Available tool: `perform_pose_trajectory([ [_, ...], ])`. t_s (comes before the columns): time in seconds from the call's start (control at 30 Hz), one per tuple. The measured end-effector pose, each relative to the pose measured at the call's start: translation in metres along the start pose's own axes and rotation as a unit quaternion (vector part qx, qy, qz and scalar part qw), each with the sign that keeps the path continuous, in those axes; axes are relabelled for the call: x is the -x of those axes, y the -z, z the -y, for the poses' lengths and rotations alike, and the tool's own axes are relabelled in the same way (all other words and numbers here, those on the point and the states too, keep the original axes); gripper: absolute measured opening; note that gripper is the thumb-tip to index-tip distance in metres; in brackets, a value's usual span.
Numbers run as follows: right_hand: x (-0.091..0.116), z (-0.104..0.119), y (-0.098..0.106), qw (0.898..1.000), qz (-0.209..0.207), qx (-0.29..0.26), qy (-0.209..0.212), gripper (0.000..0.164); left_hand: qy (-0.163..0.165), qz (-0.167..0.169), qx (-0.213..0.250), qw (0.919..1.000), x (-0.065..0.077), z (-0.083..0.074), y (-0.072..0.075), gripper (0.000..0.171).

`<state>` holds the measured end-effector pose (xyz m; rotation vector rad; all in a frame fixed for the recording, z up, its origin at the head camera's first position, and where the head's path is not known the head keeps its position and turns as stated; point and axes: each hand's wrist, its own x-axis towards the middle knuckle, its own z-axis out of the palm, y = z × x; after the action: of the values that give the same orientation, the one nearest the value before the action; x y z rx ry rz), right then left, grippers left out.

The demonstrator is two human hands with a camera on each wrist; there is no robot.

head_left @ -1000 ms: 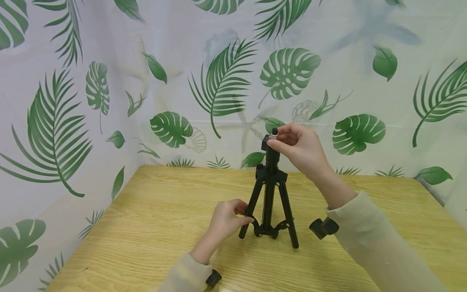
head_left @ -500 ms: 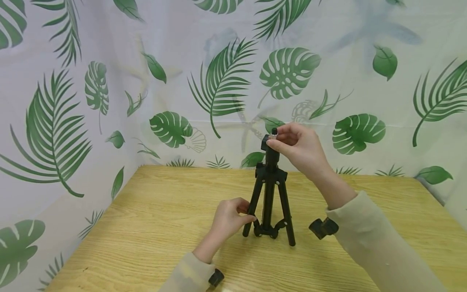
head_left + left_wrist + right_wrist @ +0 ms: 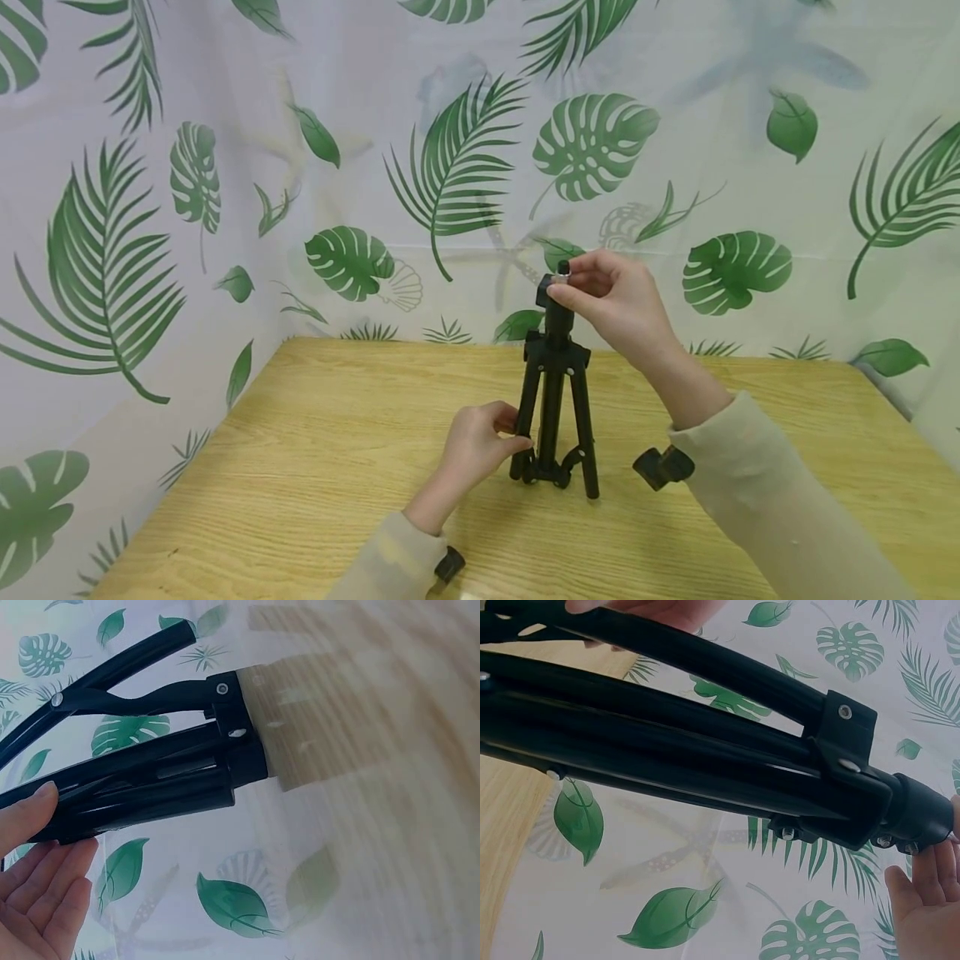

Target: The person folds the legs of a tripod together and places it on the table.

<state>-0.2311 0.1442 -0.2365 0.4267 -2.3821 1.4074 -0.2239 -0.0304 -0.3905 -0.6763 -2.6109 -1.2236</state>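
- Tripod (image 3: 551,408): upright at the table (image 3: 337,467), right of centre in the head view; black throughout the column and legs, with a narrow spread between the legs (contact of each foot with the wood impossible to confirm).
- Left hand (image 3: 480,437): gripping one leg near its lower end, thumb on one side, fingertips on the other; held leg close against the column in the left wrist view.
- Right hand (image 3: 618,300): gripping the tripod's top between thumb and fingers, with the tip (image 3: 563,267) protruding just above and the knob (image 3: 543,292) beside the thumb.
- Hub (image 3: 244,727): at the column's foot, close to the tabletop; joined by a brace (image 3: 150,697) to a leg angled away from the column (bright rivets visible at the joints).
- Neck (image 3: 922,810): just above the leg joints, fingertips of the right hand against it.
- Sleeves (image 3: 780,500): pale, both to the wrist, with a black clip (image 3: 663,467) beside each cuff.
- Cloth (image 3: 360,167): behind and left of the table, white with green leaves.
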Motion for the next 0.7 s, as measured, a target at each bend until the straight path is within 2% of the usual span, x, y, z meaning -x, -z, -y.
perform_pose_trajectory([
  [0.7,0.0013,0.0013,0.0003,1.000,-0.003,0.002,-0.001,0.032,-0.020,0.002,-0.015,0.9997,-0.0055,-0.0042,-0.0054,0.020],
])
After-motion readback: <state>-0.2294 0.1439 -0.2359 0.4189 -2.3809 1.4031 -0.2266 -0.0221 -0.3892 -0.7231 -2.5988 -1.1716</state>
